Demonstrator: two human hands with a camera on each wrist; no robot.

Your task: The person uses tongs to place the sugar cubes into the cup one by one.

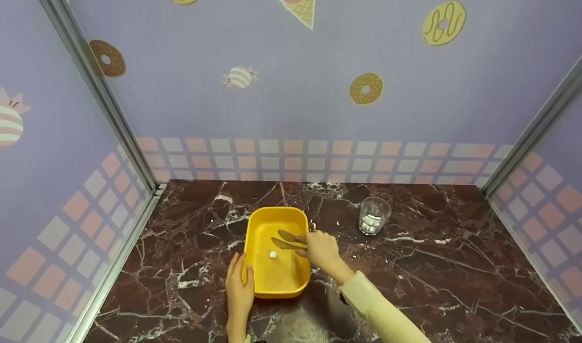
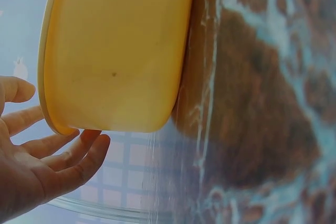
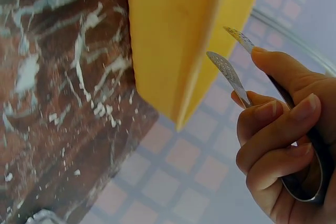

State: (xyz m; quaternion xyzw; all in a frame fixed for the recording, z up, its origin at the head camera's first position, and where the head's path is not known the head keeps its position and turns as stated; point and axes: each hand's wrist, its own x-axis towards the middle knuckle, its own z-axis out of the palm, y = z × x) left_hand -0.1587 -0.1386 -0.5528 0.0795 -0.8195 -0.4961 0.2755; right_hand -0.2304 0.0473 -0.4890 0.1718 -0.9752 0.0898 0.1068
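My right hand [image 1: 323, 252] grips metal tongs [image 3: 231, 74] with perforated tips, its fingers curled round their arms. The tips stand apart over the yellow plastic tub [image 1: 277, 293], with nothing between them. Inside the tub, on its floor, lies one small white cube [image 1: 273, 255]. My left hand [image 1: 240, 286] is at the tub's left side, the thumb over the rim and the fingers along the outer wall. In the left wrist view those fingers [image 2: 79, 163] are fairly straight and touch the tub's wall.
A clear glass [image 1: 375, 216] with white pieces at its bottom stands to the right, beyond the tub. Small white crumbs are scattered on the dark red marbled tabletop [image 1: 438, 267]. Purple patterned walls [image 1: 300, 95] enclose the back and both sides.
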